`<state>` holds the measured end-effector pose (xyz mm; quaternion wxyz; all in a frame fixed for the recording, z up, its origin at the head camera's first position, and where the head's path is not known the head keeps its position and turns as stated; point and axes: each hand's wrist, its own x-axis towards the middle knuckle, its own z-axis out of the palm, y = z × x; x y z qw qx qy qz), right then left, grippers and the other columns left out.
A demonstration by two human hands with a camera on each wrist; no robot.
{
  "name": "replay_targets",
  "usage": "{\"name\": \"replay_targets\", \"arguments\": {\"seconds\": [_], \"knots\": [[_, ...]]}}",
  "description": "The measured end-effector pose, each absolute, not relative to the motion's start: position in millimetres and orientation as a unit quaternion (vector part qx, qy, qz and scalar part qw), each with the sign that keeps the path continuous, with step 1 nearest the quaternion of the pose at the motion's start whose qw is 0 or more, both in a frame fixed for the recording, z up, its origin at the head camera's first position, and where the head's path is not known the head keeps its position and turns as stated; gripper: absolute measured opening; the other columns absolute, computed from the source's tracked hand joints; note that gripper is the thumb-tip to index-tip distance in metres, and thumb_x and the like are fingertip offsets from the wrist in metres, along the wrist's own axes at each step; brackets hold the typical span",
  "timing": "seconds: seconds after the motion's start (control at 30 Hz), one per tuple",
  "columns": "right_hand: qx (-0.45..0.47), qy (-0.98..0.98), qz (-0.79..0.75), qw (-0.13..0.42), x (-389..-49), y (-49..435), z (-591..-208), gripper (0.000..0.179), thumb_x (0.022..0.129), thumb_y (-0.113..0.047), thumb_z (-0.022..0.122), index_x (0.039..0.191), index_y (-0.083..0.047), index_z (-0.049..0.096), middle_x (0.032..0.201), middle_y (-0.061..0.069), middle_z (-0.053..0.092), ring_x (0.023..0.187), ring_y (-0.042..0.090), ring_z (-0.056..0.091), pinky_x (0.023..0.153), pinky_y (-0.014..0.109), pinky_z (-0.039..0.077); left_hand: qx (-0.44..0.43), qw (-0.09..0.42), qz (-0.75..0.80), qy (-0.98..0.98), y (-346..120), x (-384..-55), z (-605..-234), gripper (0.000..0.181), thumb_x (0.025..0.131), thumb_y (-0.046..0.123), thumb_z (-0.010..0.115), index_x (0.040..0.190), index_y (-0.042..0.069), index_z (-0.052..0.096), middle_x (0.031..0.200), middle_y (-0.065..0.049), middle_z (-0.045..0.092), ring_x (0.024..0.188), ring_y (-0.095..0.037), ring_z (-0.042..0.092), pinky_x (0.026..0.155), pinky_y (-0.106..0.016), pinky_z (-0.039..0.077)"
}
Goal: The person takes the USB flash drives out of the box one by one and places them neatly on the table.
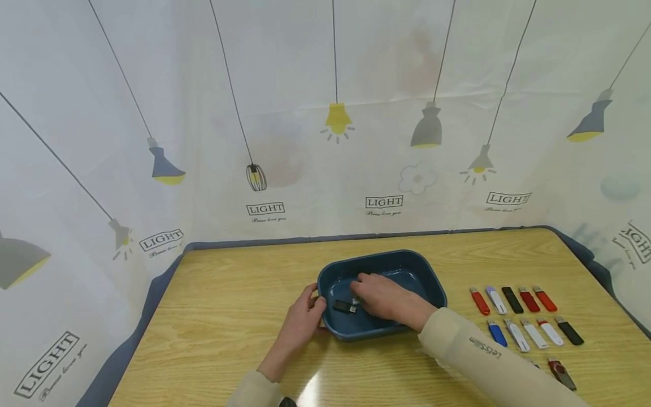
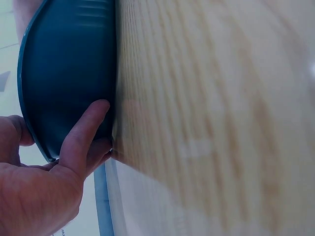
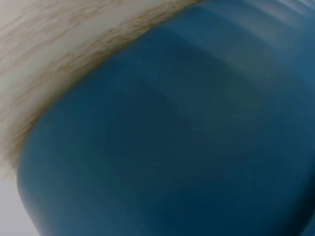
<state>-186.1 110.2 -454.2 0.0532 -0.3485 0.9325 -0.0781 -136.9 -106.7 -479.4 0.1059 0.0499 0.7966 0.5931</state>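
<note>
A dark blue plastic basin (image 1: 383, 338) stands on the wooden table. My left hand (image 1: 301, 316) grips its left rim, the thumb over the edge and the other fingers along the outer wall; the left wrist view shows this hand (image 2: 54, 182) at the basin's wall (image 2: 69, 73). Inside the basin, my right hand (image 1: 383, 297) reaches down with bent fingers. A black USB stick (image 1: 343, 306) lies beside its fingertips. Something small and pale shows under those fingertips, too hidden to identify. Only the blurred basin wall (image 3: 162, 128) fills the right wrist view, without the hand.
Right of the basin, USB sticks lie in rows: red (image 1: 480, 301), purple and white (image 1: 495, 300), black (image 1: 512, 300), blue (image 1: 497, 334) and several others. A dark red swivel one (image 1: 561, 374) lies nearest the front, by the right sleeve (image 1: 488, 353). A lamp-printed curtain (image 1: 315, 215) borders the table (image 1: 229, 294).
</note>
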Motion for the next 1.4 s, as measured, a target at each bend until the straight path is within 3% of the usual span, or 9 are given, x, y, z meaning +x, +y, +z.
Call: {"name": "replay_targets", "arguments": {"seconds": [0.63,1.1,1.4], "knots": [[-0.351,0.926,-0.133,0.032,-174.8,132.3,-434.4,0.014,0.095,-0.009,0.073,0.109,-0.010,0.071,0.094,0.001,0.060,0.082,0.016,0.059,0.070,0.034,0.055,0.049,0.096,0.593,0.798,-104.9,-135.2,-478.4,0.055,0.108,0.021,0.046,0.155,-0.005,0.035,0.138,-0.033,0.059,0.109,-0.037,0.068,0.071,-0.044,0.066],[-0.326,0.920,-0.213,-0.045,-149.2,188.8,-406.9,0.017,0.093,-0.007,0.076,0.108,-0.012,0.069,0.098,-0.003,0.060,0.079,0.007,0.055,0.066,0.026,0.053,0.036,0.096,0.579,0.809,-103.3,-135.9,-477.4,0.054,0.107,0.021,0.045,0.155,-0.003,0.039,0.139,-0.030,0.059,0.108,-0.033,0.069,0.071,-0.038,0.066],[-0.292,0.932,-0.213,-0.027,-133.5,216.9,-403.1,0.016,0.094,-0.009,0.076,0.108,-0.013,0.070,0.099,-0.005,0.061,0.083,0.009,0.058,0.067,0.029,0.054,0.034,0.103,0.587,0.802,-103.9,-135.4,-479.5,0.053,0.107,0.020,0.045,0.155,-0.001,0.038,0.138,-0.029,0.060,0.106,-0.032,0.069,0.072,-0.039,0.066]]}}
